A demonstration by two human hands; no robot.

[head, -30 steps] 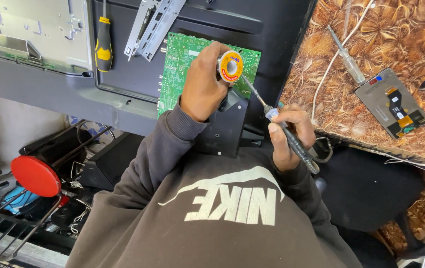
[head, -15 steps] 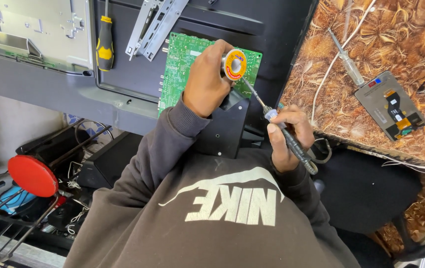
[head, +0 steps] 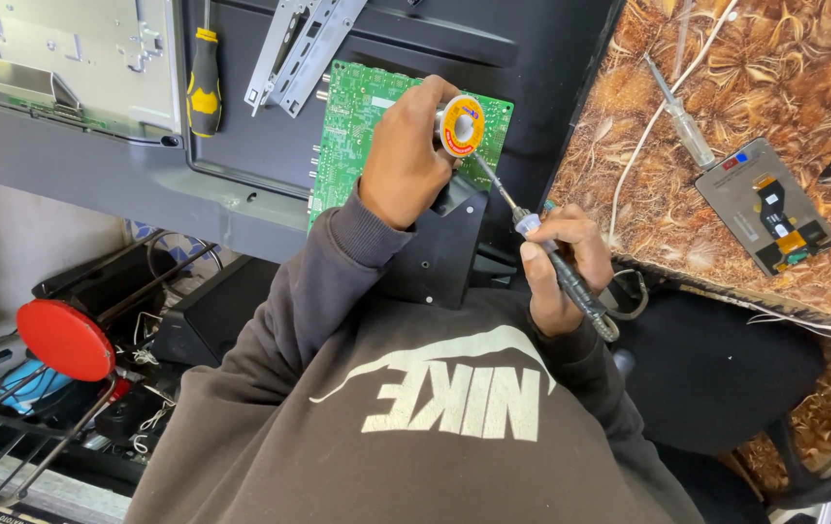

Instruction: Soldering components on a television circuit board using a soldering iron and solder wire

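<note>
**Soldering at the green board: both hands engaged**

Head view. The left hand (head: 404, 160) rests over the green circuit board (head: 345, 131), fingers clenched around a small spool of solder wire (head: 461, 126). The spool stands on edge above the board's right part, seemingly so that wire can be fed off it towards the joint. Whether a free end of wire reaches the board cannot be told.

The right hand (head: 563, 264) sits lower and to the right, just off the board's corner. Its fingers grasp the dark handle of a soldering iron (head: 578, 291) in a pen-like grip. The slim metal shaft slants up and left, ending just below the spool. The slant appears to keep the hand clear of the work while the tip meets the solder. Contact between tip and board is hidden by the spool.

The board lies on a large black back panel (head: 532, 58), which gives it flat support. An angular black plastic piece (head: 439, 262) lies between the wrists.

Set aside and well apart from the hands:
- a yellow-and-black screwdriver (head: 204, 87) and metal brackets (head: 299, 44), on the panel to the left;
- a clear-handled tester screwdriver (head: 679, 116) and a small opened device back (head: 765, 209), on the brown patterned desk (head: 823, 68) to the right.

A red disc (head: 66, 340) sits low at the left among wire racks.
</note>
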